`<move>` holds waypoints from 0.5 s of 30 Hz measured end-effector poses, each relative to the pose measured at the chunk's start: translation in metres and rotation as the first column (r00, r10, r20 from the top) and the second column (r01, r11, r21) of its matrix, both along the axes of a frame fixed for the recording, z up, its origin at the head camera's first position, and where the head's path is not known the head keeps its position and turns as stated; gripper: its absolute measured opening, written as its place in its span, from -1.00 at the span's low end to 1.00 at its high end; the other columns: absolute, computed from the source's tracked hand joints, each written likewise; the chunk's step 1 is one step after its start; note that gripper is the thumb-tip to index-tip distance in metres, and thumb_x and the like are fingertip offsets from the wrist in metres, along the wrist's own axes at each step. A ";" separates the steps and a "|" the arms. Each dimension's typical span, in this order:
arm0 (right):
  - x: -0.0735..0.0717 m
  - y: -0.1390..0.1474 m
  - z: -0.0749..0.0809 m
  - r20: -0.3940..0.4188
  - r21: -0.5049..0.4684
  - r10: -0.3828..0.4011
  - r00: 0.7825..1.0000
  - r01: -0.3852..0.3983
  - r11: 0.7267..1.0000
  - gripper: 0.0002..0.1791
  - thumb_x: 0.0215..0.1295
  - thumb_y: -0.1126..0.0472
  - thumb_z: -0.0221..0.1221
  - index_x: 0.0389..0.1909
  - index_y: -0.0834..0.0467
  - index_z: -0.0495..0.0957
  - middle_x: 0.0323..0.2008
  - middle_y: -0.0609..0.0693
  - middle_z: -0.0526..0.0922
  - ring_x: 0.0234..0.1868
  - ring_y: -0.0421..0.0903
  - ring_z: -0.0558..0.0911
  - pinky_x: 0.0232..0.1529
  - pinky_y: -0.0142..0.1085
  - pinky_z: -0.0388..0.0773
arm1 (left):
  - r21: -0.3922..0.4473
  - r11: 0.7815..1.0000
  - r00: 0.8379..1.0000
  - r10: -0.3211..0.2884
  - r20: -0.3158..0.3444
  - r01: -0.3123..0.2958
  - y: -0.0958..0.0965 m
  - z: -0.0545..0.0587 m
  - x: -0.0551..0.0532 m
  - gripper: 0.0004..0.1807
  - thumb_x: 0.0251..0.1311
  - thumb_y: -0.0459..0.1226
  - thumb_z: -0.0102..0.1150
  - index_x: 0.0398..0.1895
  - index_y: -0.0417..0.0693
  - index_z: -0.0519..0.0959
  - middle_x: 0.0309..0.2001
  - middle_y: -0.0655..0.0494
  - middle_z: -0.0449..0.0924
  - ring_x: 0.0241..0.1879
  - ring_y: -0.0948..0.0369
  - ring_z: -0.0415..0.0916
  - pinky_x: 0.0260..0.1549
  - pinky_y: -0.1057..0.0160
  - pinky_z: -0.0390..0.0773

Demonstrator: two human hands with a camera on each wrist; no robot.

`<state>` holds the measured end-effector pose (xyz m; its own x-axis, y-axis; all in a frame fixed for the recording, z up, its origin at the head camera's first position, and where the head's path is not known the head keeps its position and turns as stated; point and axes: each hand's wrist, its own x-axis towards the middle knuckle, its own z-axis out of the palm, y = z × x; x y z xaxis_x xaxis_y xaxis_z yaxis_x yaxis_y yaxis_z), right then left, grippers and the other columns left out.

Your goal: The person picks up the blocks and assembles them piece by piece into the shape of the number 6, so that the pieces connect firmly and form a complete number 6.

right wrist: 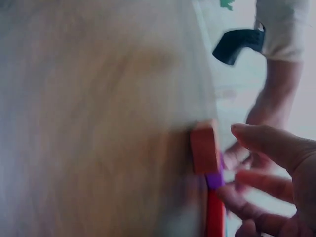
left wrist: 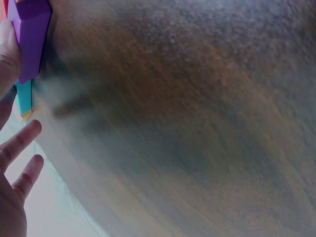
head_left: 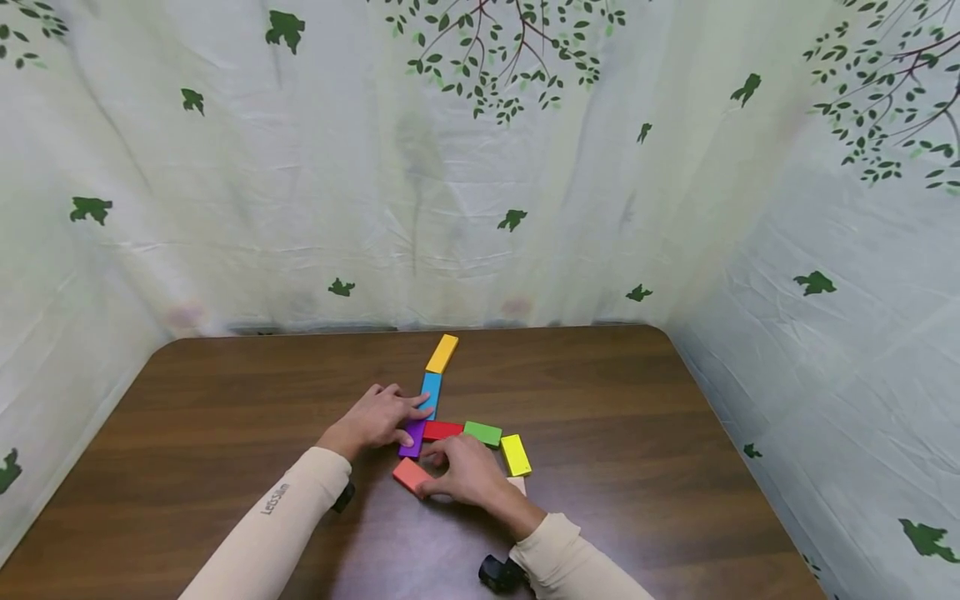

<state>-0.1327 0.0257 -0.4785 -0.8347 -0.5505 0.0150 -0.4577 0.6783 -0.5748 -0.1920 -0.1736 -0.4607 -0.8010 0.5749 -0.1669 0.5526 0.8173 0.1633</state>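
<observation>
My left hand (head_left: 377, 419) touches the purple block (head_left: 412, 438) with its thumb, and its fingertips reach over the joint with the blue block (head_left: 431, 392). In the left wrist view the thumb lies against the side of the purple block (left wrist: 32, 42) while other fingers are spread. My right hand (head_left: 471, 473) hovers at the coral block (head_left: 412, 476), thumb by its near right end. The right wrist view shows thumb and fingers apart beside the coral block (right wrist: 204, 148). A red block (head_left: 442, 430) extends right from the purple one, partly behind the right hand.
An orange-yellow block (head_left: 442, 353) continues the line beyond the blue one. Past the red block come a green block (head_left: 482, 434), a yellow block (head_left: 515, 455) and a pale block (head_left: 518, 484) half hidden by my right hand. The brown table (head_left: 637, 500) meets a leaf-patterned curtain behind.
</observation>
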 end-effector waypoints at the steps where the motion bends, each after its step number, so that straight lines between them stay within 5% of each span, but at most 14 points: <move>1: -0.001 0.003 0.001 0.009 -0.003 0.012 1.000 -0.012 1.000 -0.55 -0.04 -0.07 0.46 -0.11 0.02 0.72 -0.42 -0.23 0.66 -0.39 -0.35 0.52 -0.36 -0.48 0.44 | -0.003 1.000 1.000 0.003 0.000 -0.003 0.000 0.000 0.000 -0.29 0.03 -0.02 0.36 0.32 0.13 0.42 0.35 0.05 0.35 0.07 -0.02 0.35 0.04 -0.08 0.29; 5: -0.010 0.020 0.005 0.015 -0.016 0.126 0.992 -0.125 0.992 -0.58 0.00 0.04 0.46 -0.09 0.08 0.70 -0.30 -0.18 0.70 -0.29 -0.32 0.56 -0.26 -0.51 0.47 | -0.013 1.000 1.000 0.016 0.003 -0.016 0.000 0.001 -0.001 -0.28 0.03 -0.01 0.35 0.32 0.15 0.41 0.36 0.06 0.34 0.08 -0.01 0.34 0.05 -0.08 0.28; 10: -0.020 0.047 0.006 -0.005 -0.010 0.289 0.957 -0.289 0.957 -0.61 0.00 0.13 0.47 -0.10 0.12 0.69 -0.19 -0.12 0.69 -0.18 -0.28 0.58 -0.11 -0.49 0.48 | -0.013 1.000 1.000 0.023 0.016 -0.023 0.000 0.001 -0.001 -0.29 0.03 -0.01 0.35 0.32 0.14 0.41 0.36 0.05 0.34 0.10 -0.03 0.34 0.07 -0.09 0.27; 15: -0.024 0.073 0.011 0.009 0.027 0.353 0.936 -0.353 0.935 -0.64 0.02 0.14 0.45 -0.10 0.09 0.69 -0.18 -0.17 0.67 -0.14 -0.29 0.56 -0.01 -0.40 0.46 | -0.018 1.000 1.000 0.022 0.018 -0.022 0.001 0.000 -0.001 -0.29 0.05 -0.01 0.34 0.33 0.14 0.40 0.36 0.05 0.33 0.12 -0.05 0.32 0.09 -0.11 0.26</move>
<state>-0.1568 0.0986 -0.4679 -0.5868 -0.8097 -0.0073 -0.6684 0.4896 -0.5599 -0.1933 -0.1730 -0.4602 -0.8101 0.5541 -0.1915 0.5315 0.8320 0.1589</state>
